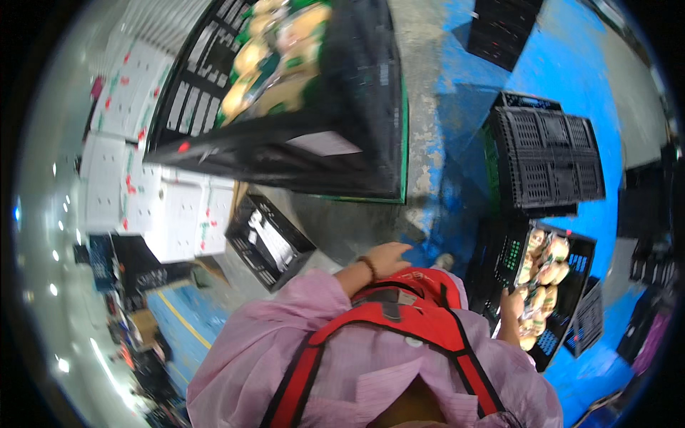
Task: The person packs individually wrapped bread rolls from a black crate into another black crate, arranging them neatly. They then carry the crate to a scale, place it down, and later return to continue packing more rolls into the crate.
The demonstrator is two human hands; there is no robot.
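My left hand [389,258], with a beaded bracelet on its wrist, hovers by the red apron at my waist; nothing shows in it. At the right, my right hand [512,303] reaches to the near rim of a black plastic crate [582,278]. Whether its fingers grip the rim is too small to tell. Inside that crate lie wrapped pale round produce packs [551,272]. Ahead of me, at the upper left, stands a large black crate [369,107] with similar wrapped produce [299,43] and a blank-looking label on its wall.
White boxes [176,214] are stacked at the left, beside a black crate [270,241] holding white material. Black crates [556,155] stand stacked on the blue floor at the right, and another dark stack [503,32] stands farther off.
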